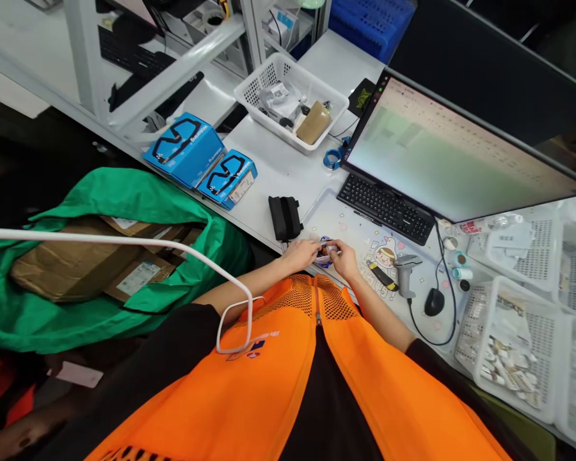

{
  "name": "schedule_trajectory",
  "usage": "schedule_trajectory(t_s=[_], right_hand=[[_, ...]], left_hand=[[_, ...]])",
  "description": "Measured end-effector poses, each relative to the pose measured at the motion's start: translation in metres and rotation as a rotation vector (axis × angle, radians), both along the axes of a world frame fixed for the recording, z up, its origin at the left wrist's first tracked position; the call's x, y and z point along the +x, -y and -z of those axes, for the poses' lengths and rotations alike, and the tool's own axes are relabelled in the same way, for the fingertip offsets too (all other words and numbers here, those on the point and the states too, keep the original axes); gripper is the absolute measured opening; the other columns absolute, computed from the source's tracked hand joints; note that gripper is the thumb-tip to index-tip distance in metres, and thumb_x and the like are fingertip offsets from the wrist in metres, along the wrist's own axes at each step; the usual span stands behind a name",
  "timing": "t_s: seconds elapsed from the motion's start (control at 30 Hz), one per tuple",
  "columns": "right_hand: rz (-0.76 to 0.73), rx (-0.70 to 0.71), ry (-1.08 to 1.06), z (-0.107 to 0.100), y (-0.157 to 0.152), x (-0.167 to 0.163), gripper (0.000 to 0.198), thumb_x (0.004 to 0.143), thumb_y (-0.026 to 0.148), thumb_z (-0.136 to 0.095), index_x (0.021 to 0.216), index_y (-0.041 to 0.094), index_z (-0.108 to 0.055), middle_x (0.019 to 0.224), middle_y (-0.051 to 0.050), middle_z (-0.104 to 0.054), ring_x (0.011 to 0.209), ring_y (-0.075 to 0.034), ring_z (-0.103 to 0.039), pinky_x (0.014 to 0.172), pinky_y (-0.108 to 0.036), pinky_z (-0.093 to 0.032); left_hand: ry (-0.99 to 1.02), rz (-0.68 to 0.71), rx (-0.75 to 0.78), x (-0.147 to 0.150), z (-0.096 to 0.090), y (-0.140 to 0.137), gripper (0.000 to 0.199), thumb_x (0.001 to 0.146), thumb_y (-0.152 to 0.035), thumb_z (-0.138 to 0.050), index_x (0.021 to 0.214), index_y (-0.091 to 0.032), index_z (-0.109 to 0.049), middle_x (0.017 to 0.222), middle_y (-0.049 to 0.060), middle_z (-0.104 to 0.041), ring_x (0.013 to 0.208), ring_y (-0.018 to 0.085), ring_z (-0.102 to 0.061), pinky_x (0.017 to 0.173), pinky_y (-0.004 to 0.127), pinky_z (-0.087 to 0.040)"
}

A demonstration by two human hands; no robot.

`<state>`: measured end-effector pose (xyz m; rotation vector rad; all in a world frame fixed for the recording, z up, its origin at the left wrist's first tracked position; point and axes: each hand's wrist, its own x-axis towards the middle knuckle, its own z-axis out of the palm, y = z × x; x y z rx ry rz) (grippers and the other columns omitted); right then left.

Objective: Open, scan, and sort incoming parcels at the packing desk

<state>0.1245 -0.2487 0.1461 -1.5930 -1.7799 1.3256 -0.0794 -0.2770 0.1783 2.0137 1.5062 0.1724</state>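
My left hand [301, 255] and my right hand [344, 258] meet at the table's front edge, close to my orange vest. Between them is a small clear packet [323, 255] with blue marks and something dark and orange inside. The fingers of both hands are closed on it, one hand at each side, and cover part of it. What exactly it contains is too small to make out. Just beyond my left hand lies a black pouch [285, 219] with a strap. To the right of my right hand, a yellow and black utility knife [383, 276] rests on a patterned mat [358, 240].
A barcode scanner [405, 274], a mouse [434, 302] and a keyboard [386, 209] sit at the right, below a monitor [441, 153]. White baskets [493, 301] line the far right. Blue boxes [185, 150] and another basket [307, 146] stand left. A green bag [125, 186] holds cartons.
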Motion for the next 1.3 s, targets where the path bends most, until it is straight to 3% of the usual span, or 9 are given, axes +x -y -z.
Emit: schedule_trajectory(t_s=[0.23, 0.4, 0.53, 0.67, 0.87, 0.97, 1.1, 1.2, 1.3], right_hand=[[0.049, -0.013, -0.024, 0.000, 0.009, -0.012, 0.037, 0.080, 0.032, -0.055, 0.107, 0.016, -0.074, 0.093, -0.007, -0.078, 0.075, -0.020, -0.064, 0.083, -0.034, -0.055], [0.072, -0.033, -0.024, -0.001, 0.009, -0.009, 0.038, 0.081, 0.032, -0.055, 0.108, 0.015, -0.074, 0.101, -0.009, -0.079, 0.076, -0.020, -0.065, 0.082, -0.036, -0.057], [0.084, -0.015, -0.116, -0.012, 0.005, 0.005, 0.044, 0.088, 0.045, -0.063, 0.120, 0.017, -0.073, 0.111, -0.011, -0.077, 0.089, -0.022, -0.068, 0.081, -0.035, -0.059], [0.105, 0.021, -0.254, -0.024, 0.003, 0.027, 0.076, 0.089, 0.063, -0.073, 0.150, 0.021, -0.057, 0.131, -0.015, -0.071, 0.119, -0.026, -0.067, 0.100, -0.041, -0.059], [0.002, -0.295, -0.387, -0.027, 0.013, 0.038, 0.093, 0.084, 0.076, -0.075, 0.159, 0.026, -0.052, 0.166, -0.016, -0.050, 0.142, -0.033, -0.059, 0.110, -0.051, -0.056], [-0.014, -0.452, -0.548, -0.032, 0.020, 0.029, 0.090, 0.081, 0.070, -0.080, 0.157, 0.028, -0.054, 0.158, -0.013, -0.059, 0.133, -0.032, -0.066, 0.101, -0.047, -0.062], [0.019, -0.551, -0.608, -0.043, 0.024, 0.021, 0.073, 0.074, 0.068, -0.087, 0.129, 0.022, -0.073, 0.124, -0.011, -0.078, 0.109, -0.027, -0.074, 0.095, -0.039, -0.060], [0.013, -0.531, -0.603, -0.052, 0.023, 0.020, 0.059, 0.072, 0.066, -0.090, 0.108, 0.020, -0.076, 0.104, -0.007, -0.080, 0.090, -0.022, -0.072, 0.087, -0.034, -0.057], [0.024, -0.407, -0.515, -0.056, 0.021, 0.026, 0.048, 0.077, 0.064, -0.086, 0.091, 0.020, -0.072, 0.084, -0.003, -0.073, 0.076, -0.018, -0.064, 0.076, -0.030, -0.053]], left_hand=[[-0.079, -0.036, -0.096, 0.003, -0.001, 0.000, 0.038, 0.092, -0.023, -0.080, 0.129, -0.023, -0.078, 0.119, 0.014, -0.077, 0.113, 0.036, -0.073, 0.095, 0.038, -0.056], [-0.028, -0.012, -0.090, 0.005, 0.009, 0.003, 0.035, 0.098, -0.023, -0.074, 0.132, -0.023, -0.078, 0.133, 0.014, -0.072, 0.121, 0.034, -0.071, 0.099, 0.039, -0.057], [0.220, -0.087, 0.042, -0.003, 0.015, 0.003, 0.025, 0.100, -0.024, -0.069, 0.122, -0.018, -0.081, 0.128, 0.013, -0.071, 0.118, 0.028, -0.071, 0.102, 0.037, -0.056], [0.614, -0.271, 0.221, -0.017, 0.006, 0.000, 0.024, 0.103, -0.028, -0.064, 0.113, -0.016, -0.082, 0.117, 0.012, -0.075, 0.109, 0.025, -0.073, 0.102, 0.035, -0.056], [0.871, -0.494, 0.181, -0.025, -0.024, 0.004, 0.035, 0.104, -0.046, -0.062, 0.103, -0.016, -0.080, 0.105, 0.009, -0.081, 0.101, 0.025, -0.075, 0.094, 0.033, -0.058], [0.946, -0.568, 0.147, -0.021, -0.029, 0.006, 0.045, 0.102, -0.057, -0.064, 0.105, -0.015, -0.079, 0.103, 0.009, -0.081, 0.099, 0.025, -0.075, 0.092, 0.032, -0.059], [1.176, -0.690, 0.048, -0.016, -0.023, 0.005, 0.062, 0.092, -0.073, -0.071, 0.111, -0.014, -0.076, 0.103, 0.010, -0.080, 0.091, 0.025, -0.076, 0.079, 0.033, -0.064], [1.302, -0.782, -0.061, -0.018, -0.020, 0.001, 0.067, 0.085, -0.076, -0.077, 0.113, -0.015, -0.072, 0.099, 0.009, -0.080, 0.081, 0.024, -0.077, 0.067, 0.032, -0.065], [1.313, -0.840, -0.019, -0.029, -0.025, -0.005, 0.066, 0.084, -0.074, -0.079, 0.115, -0.017, -0.068, 0.101, 0.009, -0.080, 0.082, 0.023, -0.079, 0.068, 0.031, -0.066]])
